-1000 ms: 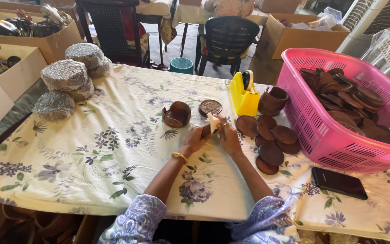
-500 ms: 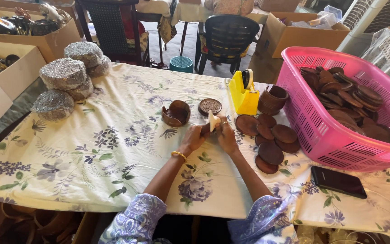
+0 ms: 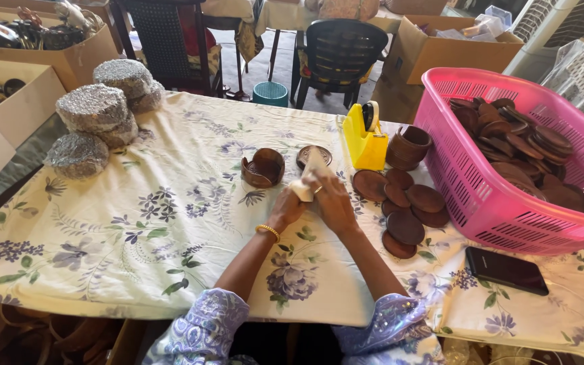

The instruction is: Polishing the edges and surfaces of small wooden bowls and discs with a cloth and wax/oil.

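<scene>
At the middle of the worktop (image 3: 170, 223) we hold a pale wrapped bundle (image 3: 307, 177) between both palms, our left hand (image 3: 286, 206) cupped under it and our right hand (image 3: 332, 199) closed over its side. Just beyond it stand a brown holder (image 3: 263, 168) and a round disc (image 3: 303, 155); loose brown coasters (image 3: 405, 209) lie at our right. If our grip loosens, the wrap could spring open, or our right elbow could sweep coasters off the edge.
</scene>
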